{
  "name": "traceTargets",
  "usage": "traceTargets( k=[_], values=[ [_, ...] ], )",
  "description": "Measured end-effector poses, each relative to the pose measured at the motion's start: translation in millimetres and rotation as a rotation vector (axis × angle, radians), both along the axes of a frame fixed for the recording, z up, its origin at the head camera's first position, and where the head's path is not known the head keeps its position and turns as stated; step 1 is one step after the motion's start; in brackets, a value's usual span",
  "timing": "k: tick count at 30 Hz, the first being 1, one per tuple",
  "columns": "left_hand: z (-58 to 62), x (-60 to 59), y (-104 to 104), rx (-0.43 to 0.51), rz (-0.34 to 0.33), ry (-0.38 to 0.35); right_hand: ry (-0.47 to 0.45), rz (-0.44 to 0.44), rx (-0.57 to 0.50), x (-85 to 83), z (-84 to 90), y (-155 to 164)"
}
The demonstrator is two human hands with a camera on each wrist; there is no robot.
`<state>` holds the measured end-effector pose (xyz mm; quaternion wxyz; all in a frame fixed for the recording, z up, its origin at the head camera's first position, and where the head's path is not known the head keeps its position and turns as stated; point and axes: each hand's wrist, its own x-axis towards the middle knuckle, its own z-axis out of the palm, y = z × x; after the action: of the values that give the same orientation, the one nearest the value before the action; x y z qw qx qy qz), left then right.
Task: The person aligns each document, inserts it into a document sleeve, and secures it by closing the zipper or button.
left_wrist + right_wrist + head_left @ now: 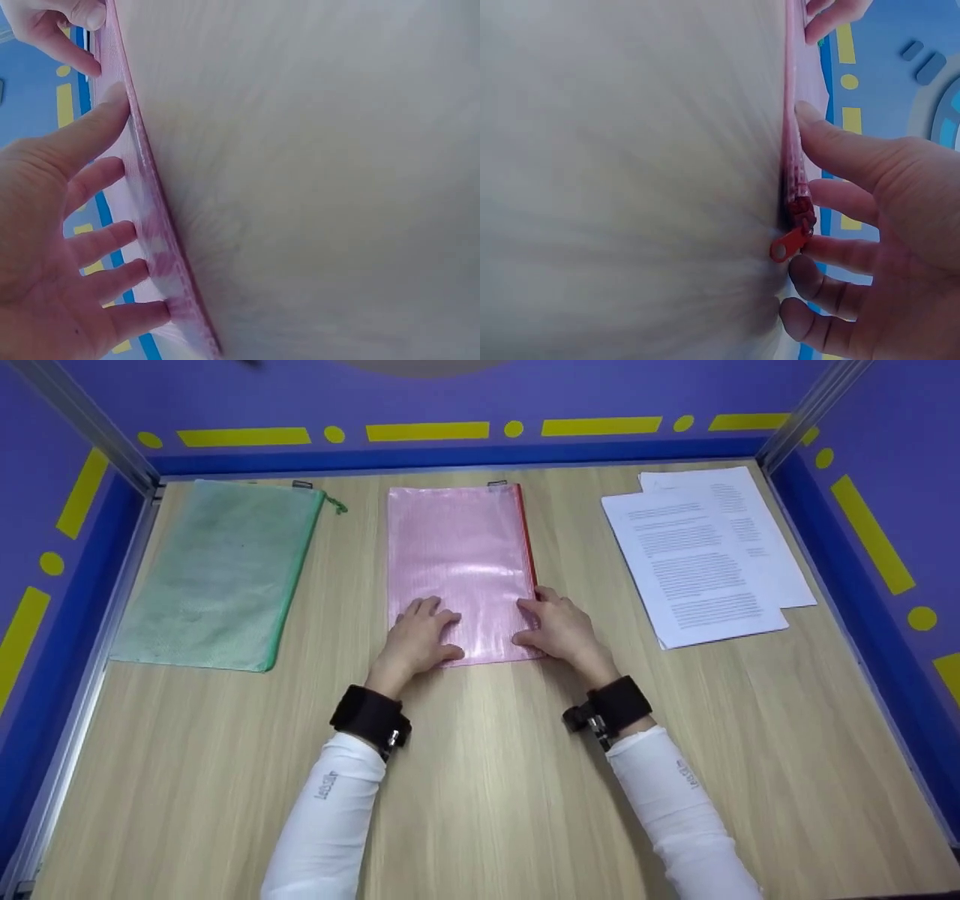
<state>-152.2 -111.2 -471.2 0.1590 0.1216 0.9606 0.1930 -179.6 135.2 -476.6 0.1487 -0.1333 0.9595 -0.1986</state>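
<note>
Seen remotely through my three cameras: a flat, rectangular, translucent pink plastic zip pouch lies on the pale wood-grain table, directly ahead of both hands, its long axis running away from the person. The left hand rests on its near left part, fingers spread and grasping nothing. The right hand touches the near right corner, thumb on the pouch, the other fingers extended along the side; I see no pinch. The governing relation, as I judge it, is that the red zipper strip follows the long right edge, making the right hand the nearer one; the right wrist view places the small red zipper pull at the near corner, beside those fingertips. A green mesh pouch lies left, printed white paper sheets right, both apart from the hands.
</note>
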Motion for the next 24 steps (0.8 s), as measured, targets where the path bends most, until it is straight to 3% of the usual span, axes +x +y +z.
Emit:
traceTargets(
  k=[9,14,18,24],
  values=[
    [-1.8,-1.0,-1.3,0.022,-0.002,0.012,-0.009,0.024,-0.030,1.0,-0.4,3.6],
    [-2.9,-0.5,-2.3,0.016,0.005,0.011,-0.086,0.061,-0.150,-2.6,3.2,16.7],
    [-2.6,-1.6,-1.2,0.019,0.006,0.000,-0.134,0.035,-0.256,-5.5,8.1,35.7],
    [-2.9,-1.8,-0.6,0.027,0.023,-0.011,-0.056,-0.052,-0.295,-8.2,12.1,70.1]
  ],
)
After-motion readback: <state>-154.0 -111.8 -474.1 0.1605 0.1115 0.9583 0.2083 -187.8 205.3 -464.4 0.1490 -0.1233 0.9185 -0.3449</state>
